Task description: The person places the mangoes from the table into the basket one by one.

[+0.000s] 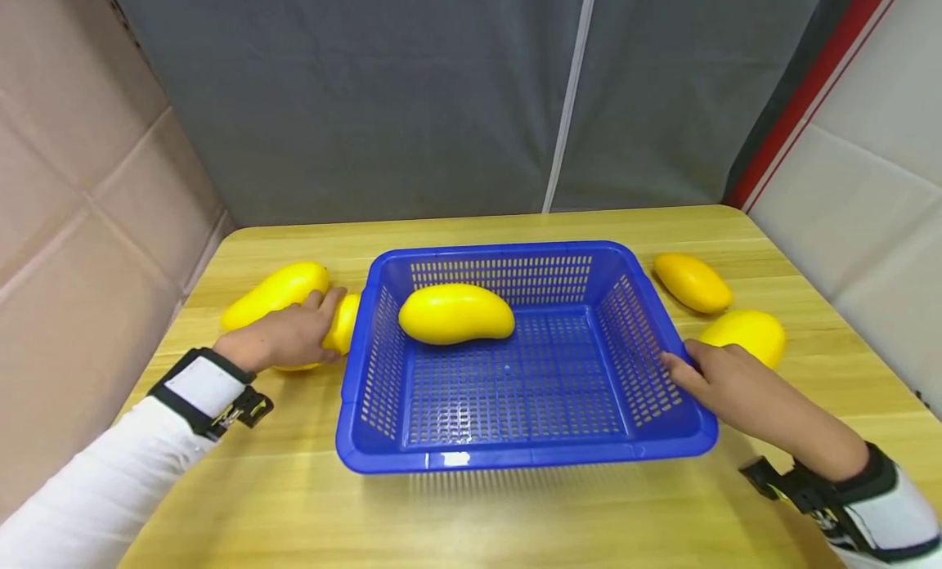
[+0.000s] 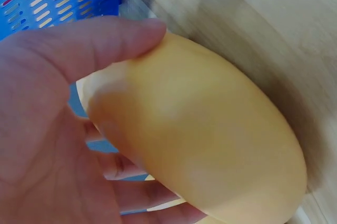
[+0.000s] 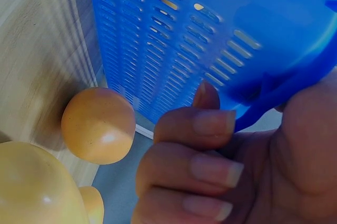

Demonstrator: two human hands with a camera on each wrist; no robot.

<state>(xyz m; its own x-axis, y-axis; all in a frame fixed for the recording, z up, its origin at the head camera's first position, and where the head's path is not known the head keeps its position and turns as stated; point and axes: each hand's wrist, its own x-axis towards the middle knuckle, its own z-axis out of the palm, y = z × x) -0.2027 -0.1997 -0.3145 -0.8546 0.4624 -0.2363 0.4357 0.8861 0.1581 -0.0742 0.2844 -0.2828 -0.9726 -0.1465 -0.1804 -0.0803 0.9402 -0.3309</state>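
My left hand (image 1: 298, 332) is curved round a smooth, yellow, oval mango (image 2: 210, 129) on the left part of the pale wood-grain worktop (image 1: 515, 520), just beside the left wall of a blue plastic rectangular basket (image 1: 559, 456) with slotted sides; the thumb lies along one flank and the fingers along the other, spread about as wide as the fruit's near end. My right hand (image 1: 728, 381) is curled firmly round the basket's right rim, towards its near right corner. Another long yellow mango (image 1: 275, 295) lies beyond my left hand, nearer the worktop's left edge, and a plump yellow mango (image 1: 456, 314) rests inside the basket by its far left corner. Past the right rim lie an orange-yellow oval mango (image 1: 692, 283), towards the worktop's far right corner, and a rounder yellow mango (image 1: 746, 336) just beyond my right fingers. The skin looks slick, so I'd judge it best to get the thumb and fingers further over the belly, squeeze evenly, and lift well clear of the rim, with my right hand bracing the basket against any knock.
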